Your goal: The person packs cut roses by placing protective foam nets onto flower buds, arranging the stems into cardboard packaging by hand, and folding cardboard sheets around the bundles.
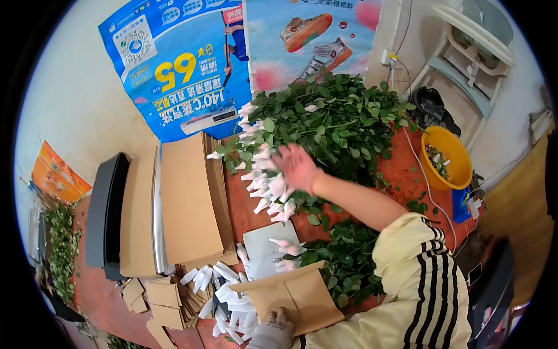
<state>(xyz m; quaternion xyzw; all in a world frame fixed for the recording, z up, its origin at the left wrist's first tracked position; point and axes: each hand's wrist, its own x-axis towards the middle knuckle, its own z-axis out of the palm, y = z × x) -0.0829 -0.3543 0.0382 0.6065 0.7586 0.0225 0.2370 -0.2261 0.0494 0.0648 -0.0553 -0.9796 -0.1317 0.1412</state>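
"By the right hand (296,168), what lies there?"
"White-capped roses (260,185), heaped on the red table (238,200). That hand is bare, fingers spread."
"And the left hand (273,333)?"
"Gloved, on the folded cardboard (299,299); whether it grips, I can't tell. Just a few roses (288,246) lie by it, so most look left to do."
"Further out?"
"Loose white sleeves (203,279), stacked sheets (192,203), a yellow tub (462,160)"
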